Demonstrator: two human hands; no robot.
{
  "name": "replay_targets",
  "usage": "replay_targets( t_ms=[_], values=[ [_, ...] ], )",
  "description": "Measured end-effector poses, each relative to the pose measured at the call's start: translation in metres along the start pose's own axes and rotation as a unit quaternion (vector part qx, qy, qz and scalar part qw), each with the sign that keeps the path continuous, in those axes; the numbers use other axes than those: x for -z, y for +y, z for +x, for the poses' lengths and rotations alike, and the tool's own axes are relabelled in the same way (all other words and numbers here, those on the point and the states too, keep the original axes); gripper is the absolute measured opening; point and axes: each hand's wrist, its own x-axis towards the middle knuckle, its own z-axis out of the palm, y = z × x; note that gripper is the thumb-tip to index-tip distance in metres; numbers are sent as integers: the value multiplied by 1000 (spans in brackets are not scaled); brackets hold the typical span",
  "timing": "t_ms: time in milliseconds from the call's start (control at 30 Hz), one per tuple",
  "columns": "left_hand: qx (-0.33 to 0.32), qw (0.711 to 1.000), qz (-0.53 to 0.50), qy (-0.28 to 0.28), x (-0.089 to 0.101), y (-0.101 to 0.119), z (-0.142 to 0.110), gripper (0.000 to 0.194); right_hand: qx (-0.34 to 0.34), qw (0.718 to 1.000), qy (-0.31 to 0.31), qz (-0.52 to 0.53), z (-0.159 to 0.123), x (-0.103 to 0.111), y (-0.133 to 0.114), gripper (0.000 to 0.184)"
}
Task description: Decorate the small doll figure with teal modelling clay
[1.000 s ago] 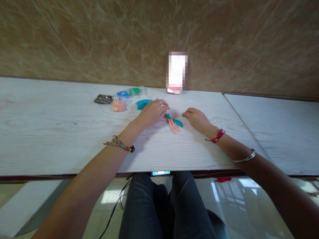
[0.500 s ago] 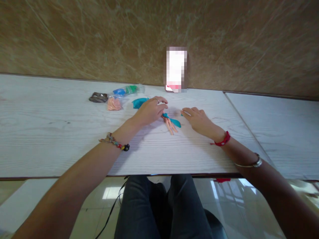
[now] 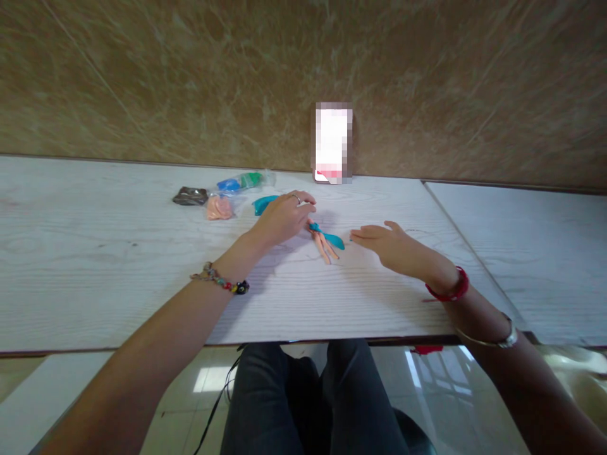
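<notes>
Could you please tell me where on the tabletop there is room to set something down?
Bare tabletop lies left of the brown packet; between the forearms, nearer than the pink-and-teal figure; and right of the seam. Crowded: around the left hand, teal packet and pink packet.

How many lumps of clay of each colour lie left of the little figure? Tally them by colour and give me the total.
Dark brown lump: 1
Pink lump: 1
Blue lump: 1
Green lump: 1
Teal lump, partly hidden by the left hand: 1
Total: 5
</notes>
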Motion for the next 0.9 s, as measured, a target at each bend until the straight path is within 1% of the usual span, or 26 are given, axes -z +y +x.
replay_targets(
  t_ms=[100,200,300,367,433,567,667,733,800,900],
  values=[
    [-22,999,23,8,-1,-1,0,21,-9,1000,1,-10,-6,1,-1,64],
    [-44,998,36,13,-3,-2,0,19,-7,1000,19,-9,-1,-1,-1,63],
    [-40,998,41,25,-3,-3,0,21,25,998,17,47,7,0,4,52],
    [-35,998,43,28,-3,-3,0,22,24,996,30,85,12,1,9,40],
    [-34,998,45,25,-3,-3,0,22,5,993,53,106,18,0,12,33],
    [-30,998,44,21,-3,-5,0,23,-11,984,98,151,29,-6,15,32],
    [-25,998,46,23,-3,-6,1,24,-52,966,152,201,34,-13,17,32],
    [-25,998,49,19,-3,-7,1,24,-85,953,180,228,37,-16,18,27],
    [-26,998,48,17,-3,-8,0,24,-104,945,198,238,38,-18,19,21],
    [-19,998,46,23,-4,-11,-1,25,-100,946,203,233,36,-19,19,18]
  ],
)
